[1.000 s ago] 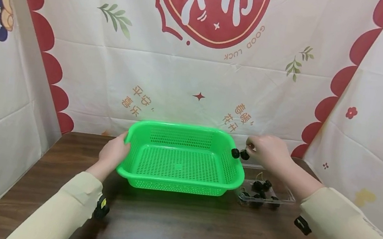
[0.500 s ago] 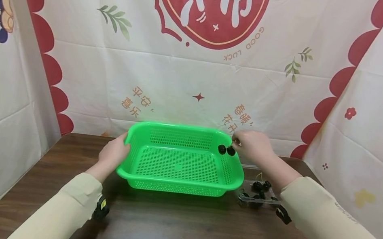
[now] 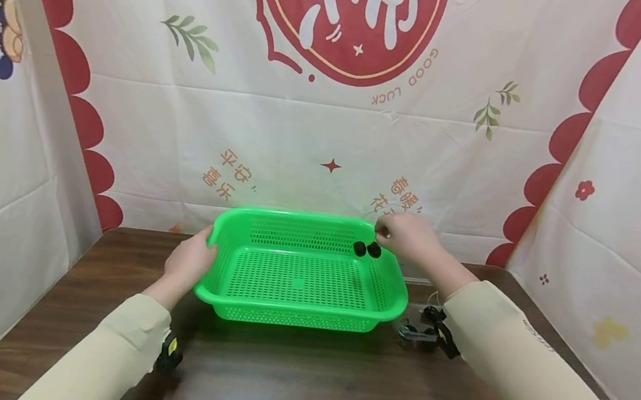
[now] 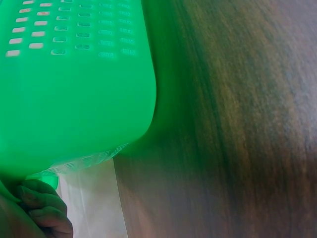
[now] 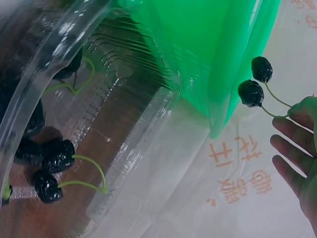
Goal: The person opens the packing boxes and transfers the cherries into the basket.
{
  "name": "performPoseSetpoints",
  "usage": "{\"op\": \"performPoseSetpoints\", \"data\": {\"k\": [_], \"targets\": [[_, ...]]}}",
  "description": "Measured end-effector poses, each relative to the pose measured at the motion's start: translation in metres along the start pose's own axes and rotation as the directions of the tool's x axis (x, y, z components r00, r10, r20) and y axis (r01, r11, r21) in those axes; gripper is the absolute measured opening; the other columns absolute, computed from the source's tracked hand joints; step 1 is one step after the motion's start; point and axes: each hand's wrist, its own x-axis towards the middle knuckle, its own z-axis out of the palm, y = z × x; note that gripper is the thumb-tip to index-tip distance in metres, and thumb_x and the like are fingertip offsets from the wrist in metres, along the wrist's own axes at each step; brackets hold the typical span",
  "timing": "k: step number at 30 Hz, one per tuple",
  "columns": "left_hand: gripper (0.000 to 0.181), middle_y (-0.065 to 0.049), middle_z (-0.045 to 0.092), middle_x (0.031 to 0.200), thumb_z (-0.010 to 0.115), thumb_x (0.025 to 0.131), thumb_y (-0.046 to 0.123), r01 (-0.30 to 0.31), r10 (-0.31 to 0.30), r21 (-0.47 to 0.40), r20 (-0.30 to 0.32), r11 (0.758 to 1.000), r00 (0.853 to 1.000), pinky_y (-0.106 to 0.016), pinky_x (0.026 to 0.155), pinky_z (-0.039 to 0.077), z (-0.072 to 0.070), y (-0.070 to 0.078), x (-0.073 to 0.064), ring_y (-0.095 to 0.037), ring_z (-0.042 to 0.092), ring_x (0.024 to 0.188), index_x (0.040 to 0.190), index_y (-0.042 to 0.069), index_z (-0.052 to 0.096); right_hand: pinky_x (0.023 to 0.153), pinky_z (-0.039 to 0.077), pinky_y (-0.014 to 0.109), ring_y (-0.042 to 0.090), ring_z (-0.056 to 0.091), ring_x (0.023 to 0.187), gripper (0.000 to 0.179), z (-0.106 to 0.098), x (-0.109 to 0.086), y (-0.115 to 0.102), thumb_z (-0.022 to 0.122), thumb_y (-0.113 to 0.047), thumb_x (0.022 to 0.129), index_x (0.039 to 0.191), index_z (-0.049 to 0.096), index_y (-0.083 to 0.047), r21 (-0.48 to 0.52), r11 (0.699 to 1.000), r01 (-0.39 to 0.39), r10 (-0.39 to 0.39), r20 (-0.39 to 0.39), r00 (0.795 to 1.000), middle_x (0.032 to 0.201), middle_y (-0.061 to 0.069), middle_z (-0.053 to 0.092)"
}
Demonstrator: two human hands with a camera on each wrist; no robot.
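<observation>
Dark cherries [image 5: 250, 92], stems [image 5: 276, 97] pinched by raised right hand [image 3: 410, 238], at right end of green basket [image 3: 293, 316], left hand [image 3: 189, 261] gripping opposite rim [image 3: 222, 218]

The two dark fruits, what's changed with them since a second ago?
The right hand moved leftward in the head view, carrying the two dark fruits inward past the right rim of the green basket. Nothing was let go. The left hand still grips the basket's left rim, and the basket stayed put.
</observation>
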Motion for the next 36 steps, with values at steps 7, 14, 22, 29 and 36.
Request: {"op": "performPoseSetpoints", "data": {"k": [7, 14, 22, 29, 36], "targets": [[0.055, -0.022, 0.054, 0.135, 0.042, 0.101, 0.023, -0.004, 0.004, -0.009, -0.004, 1.0, 1.0, -0.044, 0.063, 0.045, 0.002, 0.001, 0.0, -0.035, 0.061, 0.095, 0.153, 0.01, 0.031, 0.069, 0.05, 0.038, 0.019, 0.062, 0.078, 0.01, 0.005, 0.008, 0.005, 0.064, -0.014, 0.092, 0.096, 0.071, -0.007, 0.049, 0.999, -0.02, 0.017, 0.048, 0.999, 0.088, 0.003, 0.068], [0.056, -0.022, 0.055, 0.134, 0.043, 0.101, 0.023, 0.0, 0.0, -0.001, -0.008, 1.0, 1.0, -0.044, 0.063, 0.045, 0.002, 0.002, 0.0, -0.034, 0.061, 0.094, 0.153, 0.01, 0.031, 0.07, 0.048, 0.038, 0.017, 0.058, 0.074, 0.013, 0.008, 0.019, 0.006, 0.06, -0.013, 0.094, 0.099, 0.071, -0.006, 0.139, 0.988, -0.065, 0.051, 0.102, 0.994, 0.088, 0.002, 0.067], [0.056, -0.022, 0.052, 0.136, 0.042, 0.101, 0.023, 0.007, -0.007, 0.008, -0.007, 1.0, 1.0, -0.045, 0.064, 0.045, -0.001, 0.003, -0.001, -0.036, 0.061, 0.097, 0.154, 0.009, 0.03, 0.081, 0.05, 0.043, 0.023, 0.063, 0.089, 0.018, 0.008, 0.029, 0.002, 0.059, -0.012, 0.096, 0.106, 0.07, -0.003, 0.24, 0.964, -0.112, 0.089, 0.103, 0.991, 0.1, 0.009, 0.069], [0.056, -0.023, 0.052, 0.137, 0.042, 0.101, 0.023, 0.009, -0.009, 0.005, -0.009, 1.0, 1.0, -0.046, 0.066, 0.045, -0.002, 0.003, -0.002, -0.037, 0.06, 0.099, 0.153, 0.009, 0.03, 0.082, 0.049, 0.045, 0.027, 0.062, 0.092, 0.018, 0.012, 0.036, 0.007, 0.059, -0.011, 0.096, 0.105, 0.071, -0.001, 0.272, 0.95, -0.156, 0.125, 0.125, 0.984, 0.101, 0.011, 0.068], [0.055, -0.022, 0.054, 0.135, 0.042, 0.101, 0.023, 0.006, -0.006, -0.003, -0.005, 1.0, 1.0, -0.044, 0.062, 0.044, 0.0, 0.001, -0.001, -0.035, 0.061, 0.094, 0.153, 0.011, 0.031, 0.077, 0.049, 0.043, 0.022, 0.06, 0.08, 0.018, 0.02, 0.038, 0.013, 0.056, -0.005, 0.094, 0.099, 0.072, -0.001, 0.3, 0.936, -0.182, 0.138, 0.164, 0.977, 0.095, 0.009, 0.068]]}}
